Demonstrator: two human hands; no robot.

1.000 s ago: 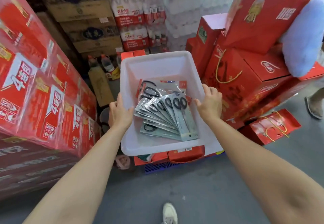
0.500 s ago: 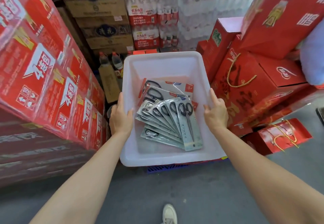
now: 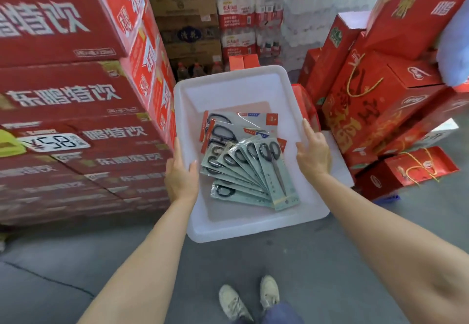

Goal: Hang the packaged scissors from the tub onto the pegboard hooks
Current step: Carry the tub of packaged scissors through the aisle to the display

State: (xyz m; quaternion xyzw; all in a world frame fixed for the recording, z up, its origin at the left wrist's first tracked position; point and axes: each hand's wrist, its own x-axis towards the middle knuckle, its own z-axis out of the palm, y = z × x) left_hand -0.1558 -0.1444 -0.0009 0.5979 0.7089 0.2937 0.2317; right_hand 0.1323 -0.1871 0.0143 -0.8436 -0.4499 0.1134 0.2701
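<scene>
At far left stand stacked red drink cartons [image 3: 76, 110] with white lettering, one bearing a white price label [image 3: 54, 142]. Behind them, further back, are brown cardboard boxes [image 3: 182, 11] and shrink-wrapped packs of bottled water [image 3: 243, 19].

The left hand [image 3: 180, 176] grips the left rim of the white plastic tub [image 3: 228, 77], thumb hooked over the edge and pointing inward, the other fingers along the outer wall. The tub is held up above the grey concrete floor [image 3: 50, 273], tilted a little, its far end toward the stacked goods.

Inside the tub lie the packaged scissors [image 3: 253, 171]: a fan of pale green cards with black-handled scissors overlapping one another toward the near end, and beneath and behind them several red-edged cards with larger black handles [image 3: 223, 131].

The right hand [image 3: 314, 156] holds the right rim of the tub, thumb inside against the wall, fingers stretched along the top edge and outer side.

Below the tub, a pair of light-coloured shoes [image 3: 250, 301] stands on the floor.

To the right are piled red gift boxes [image 3: 380, 100] with yellow cord handles, one flat box [image 3: 416, 169] lying low near the floor.
</scene>
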